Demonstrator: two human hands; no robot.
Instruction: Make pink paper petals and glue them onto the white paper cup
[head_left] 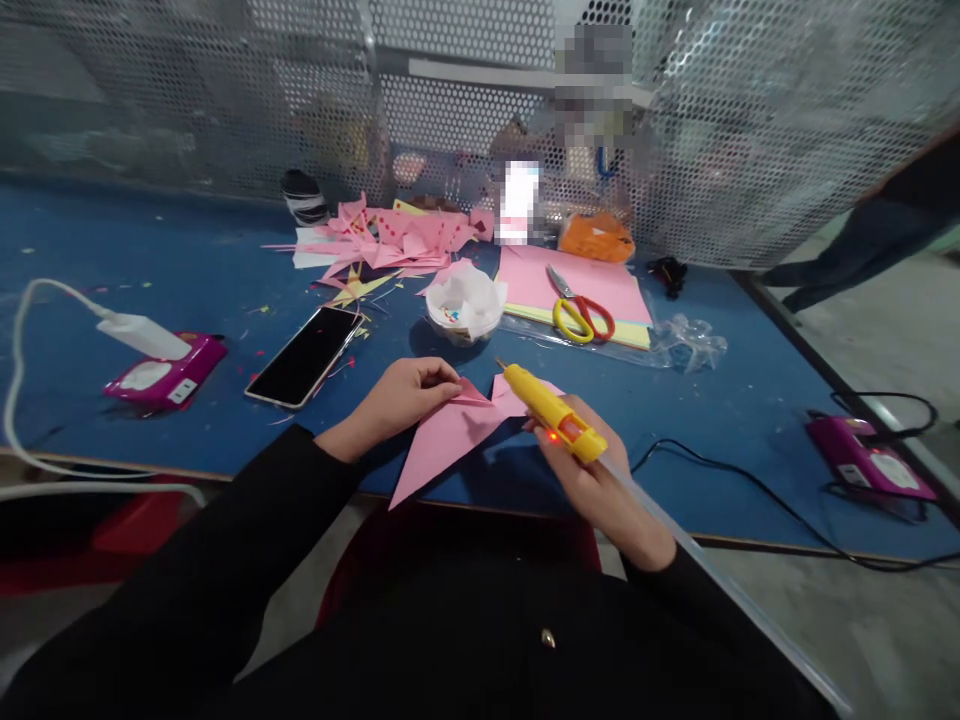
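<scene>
My left hand (409, 400) pinches the upper left part of a folded pink paper piece (446, 440), whose long point hangs toward me at the table's front edge. In my right hand (589, 465) is a yellow hot glue gun (551, 405), with a red light lit on its side. Its nozzle points up and left, just above the paper. A long clear glue stick (720, 575) runs out of its back end toward my right sleeve. Beyond the paper stands a small bowl (465, 318) lined with white paper.
Pink paper cut-outs (405, 235) pile up at the back. Scissors (581, 312) lie on pink and yellow sheets (611, 275). A phone (307, 355) and a purple power socket (169, 370) are on the left; another purple socket (870, 460) with black cables sits right. A person's legs (862, 235) show at far right.
</scene>
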